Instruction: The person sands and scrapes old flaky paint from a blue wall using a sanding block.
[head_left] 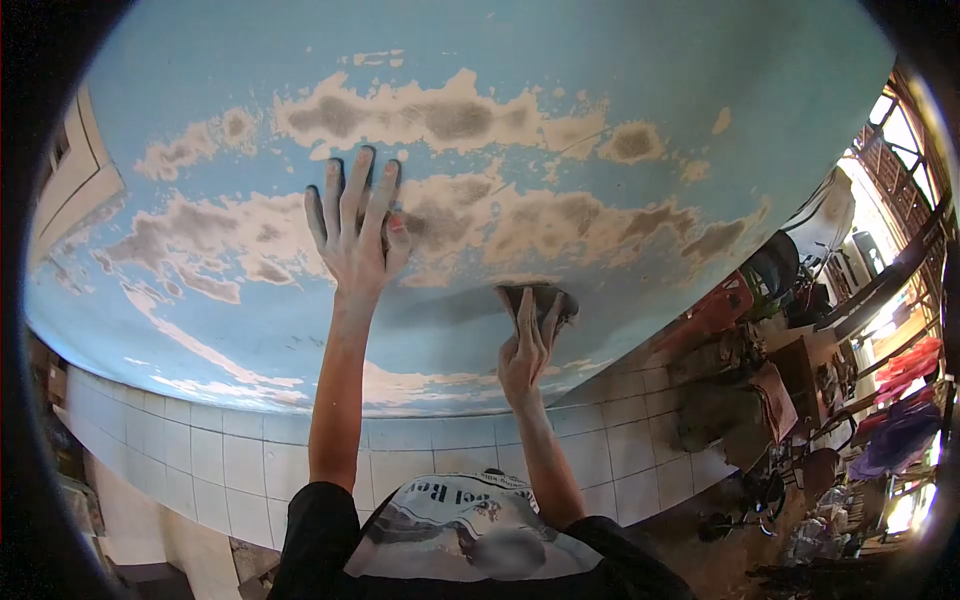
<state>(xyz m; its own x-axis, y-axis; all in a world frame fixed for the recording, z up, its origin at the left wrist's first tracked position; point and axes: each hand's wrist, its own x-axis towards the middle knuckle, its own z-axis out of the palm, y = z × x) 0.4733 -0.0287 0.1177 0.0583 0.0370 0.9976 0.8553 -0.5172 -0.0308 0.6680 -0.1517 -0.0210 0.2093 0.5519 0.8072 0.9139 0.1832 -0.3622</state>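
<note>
A light blue wall (650, 60) fills the upper part of the view, with long ragged patches where the paint is gone and beige and grey material shows. My left hand (355, 235) lies on it with spread fingers, across a bare patch (450, 215), holding nothing. Lower and to the right, my right hand (524, 360) grips a dark piece of sandpaper (563, 303) and presses it to the blue surface. Pale dust coats both hands and forearms. The fingers partly cover the sandpaper.
White tiles (405, 468) run along the bottom of the wall. On the right are a red container (722, 305), a bicycle (765, 495), purple cloth (897, 435) and heaped household items. A light-coloured frame (80, 190) borders the wall at left.
</note>
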